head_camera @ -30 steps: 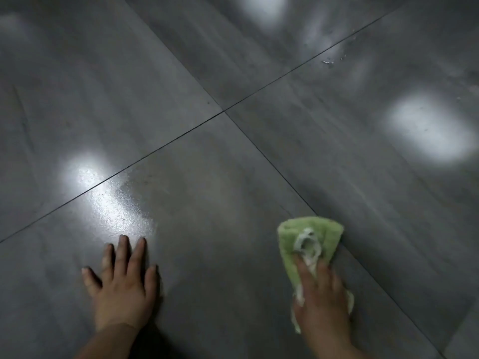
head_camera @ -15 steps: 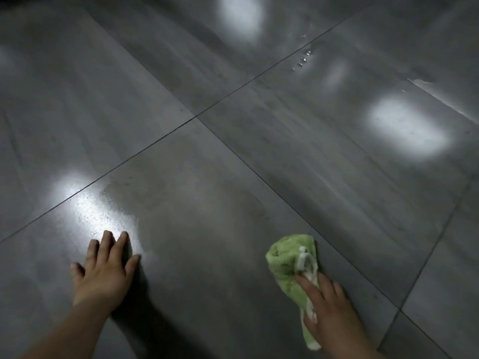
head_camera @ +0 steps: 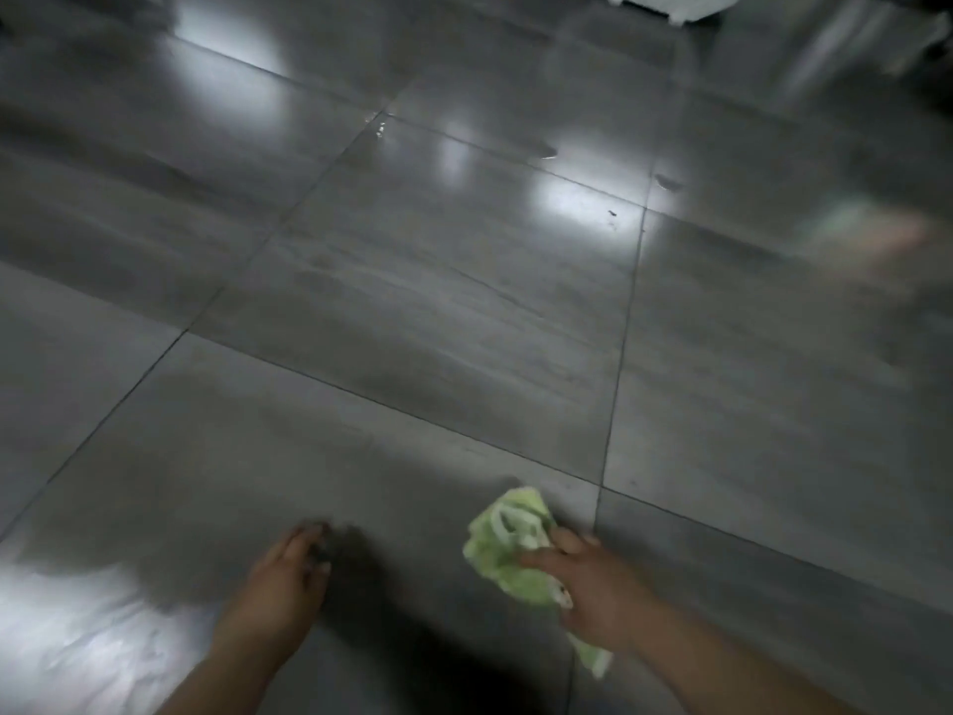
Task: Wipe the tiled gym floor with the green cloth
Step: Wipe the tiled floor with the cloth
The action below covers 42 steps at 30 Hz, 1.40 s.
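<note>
Fingers of the right hand point(head_camera: 593, 596) curl round the bunched green cloth point(head_camera: 508, 544), which pokes out ahead of the knuckles, down at the tiled floor point(head_camera: 438, 327). Soft, light and limp, I judge; grip the wad's middle. Alongside, the left hand point(head_camera: 286, 575) is too blurred to read.

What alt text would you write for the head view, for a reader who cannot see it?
A person's right hand grips a crumpled green cloth just above or on a glossy grey tiled floor; the blurred left hand is low beside it.
</note>
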Tool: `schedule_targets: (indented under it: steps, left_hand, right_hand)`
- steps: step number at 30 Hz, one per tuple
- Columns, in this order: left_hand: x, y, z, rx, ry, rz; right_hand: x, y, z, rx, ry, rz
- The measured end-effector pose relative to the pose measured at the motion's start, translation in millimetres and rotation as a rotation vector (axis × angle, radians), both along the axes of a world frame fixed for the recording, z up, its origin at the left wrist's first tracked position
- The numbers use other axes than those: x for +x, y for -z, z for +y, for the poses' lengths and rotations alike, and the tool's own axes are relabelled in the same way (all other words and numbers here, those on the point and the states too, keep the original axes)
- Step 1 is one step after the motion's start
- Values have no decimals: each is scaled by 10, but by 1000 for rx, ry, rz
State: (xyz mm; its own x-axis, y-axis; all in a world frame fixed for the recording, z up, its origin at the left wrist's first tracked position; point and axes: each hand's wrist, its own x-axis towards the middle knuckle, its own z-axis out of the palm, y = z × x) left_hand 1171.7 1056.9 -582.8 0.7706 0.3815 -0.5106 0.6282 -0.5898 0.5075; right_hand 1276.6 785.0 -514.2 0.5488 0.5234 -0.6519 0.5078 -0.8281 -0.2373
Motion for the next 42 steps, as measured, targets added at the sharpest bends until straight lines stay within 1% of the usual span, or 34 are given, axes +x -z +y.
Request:
schedule_targets:
  steps: [2, 4, 6, 8, 11, 13, 17, 19, 21, 22, 25, 27, 29, 32, 34, 35, 38, 41, 42]
  left_hand:
    - [79, -113, -115, -52, 66, -24]
    - [157, -239, -236, -88, 137, -29]
    - [253, -374, -366, -82, 172, -50]
    - [399, -484, -493, -70, 174, -46]
    - [686, -492, -720, -51, 194, -25]
    - [891, -410, -906, -19, 187, -33]
    - [1342, -242, -1283, 33, 194, -55]
    - [1571, -79, -1494, 90, 276, -44]
    - [1895, 5, -1749, 98, 369, -13]
    - [2102, 12, -1903, 114, 353, -37]
    - [2613, 53, -2408, 129, 384, -13]
    - [2902, 55, -2759, 94, 391, -29]
    - [3141, 24, -3090, 71, 416, -8]
    - [3340, -10, -3396, 115, 488, 75]
    - [3409, -31, -3525, 130, 529, 95]
    - [3444, -13, -3578, 138, 563, 89]
    - [3631, 15, -3812, 216, 681, 84]
    - [3803, 160, -3974, 290, 825, -73]
    - [3830, 235, -4011, 309, 873, -67]
  right_hand:
    - [31, -356, -267, -32, 107, -72]
    - [1, -676, -587, -22, 205, -77]
    - [-29, -900, -907, -21, 275, -96]
    - [4, -980, -1250, -26, 437, -144]
    - [130, -801, -1786, -33, 741, -218]
    - [226, -602, -2094, 11, 906, -258]
    - [513, -208, -2552, 103, 1189, -390]
    - [733, 18, -2726, 144, 1277, -442]
    - [964, 264, -2849, 201, 1264, -464]
    - [1077, 373, -2889, 217, 1243, -487]
    - [1370, 582, -3045, 196, 1253, -609]
    - [1511, 677, -3225, 133, 1276, -628]
    - [1499, 788, -3397, 69, 1285, -576]
    - [1331, 972, -3553, 7, 1266, -345]
    - [1313, 1022, -3602, 1, 1224, -268]
    - [1329, 1031, -3635, 12, 1202, -276]
    - [1352, 1057, -3689, 20, 1157, -402]
    - [1315, 1102, -3735, 19, 1164, -459]
    - [1301, 1096, -3757, 27, 1169, -483]
